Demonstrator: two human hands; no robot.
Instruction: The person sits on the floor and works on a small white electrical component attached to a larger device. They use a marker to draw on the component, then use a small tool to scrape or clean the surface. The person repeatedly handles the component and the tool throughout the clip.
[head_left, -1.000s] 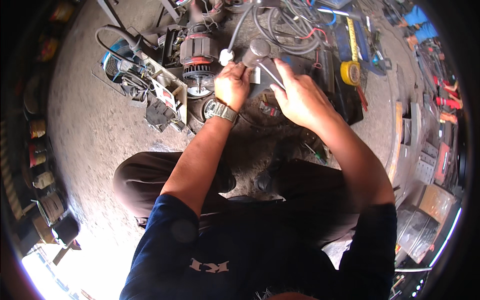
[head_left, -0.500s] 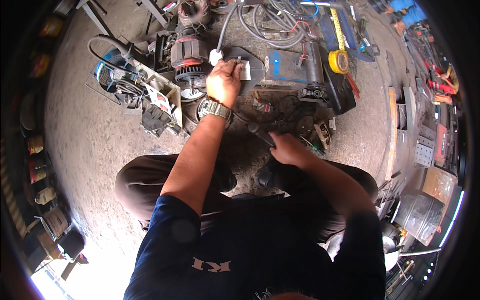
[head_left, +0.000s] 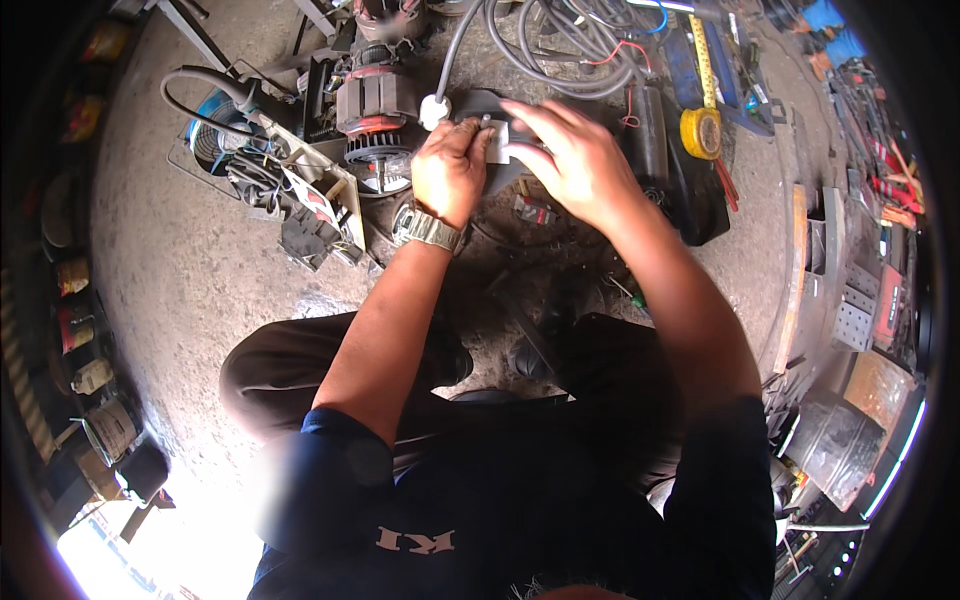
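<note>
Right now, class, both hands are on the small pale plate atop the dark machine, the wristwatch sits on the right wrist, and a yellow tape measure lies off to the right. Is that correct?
Not quite. The wristwatch is on the left wrist, as the head view shows. The rest stands: left hand and right hand meet at the small pale plate on the dark machine, with the yellow tape measure to the right.

Light: bright daylight, strongest at lower left.
Glare: floor [head_left: 150, 540] washed out white there.
Shadow: dark over lap and shirt.
Distortion: fisheye bending, black rim.
Focus: centre sharp, edges soft.
</note>
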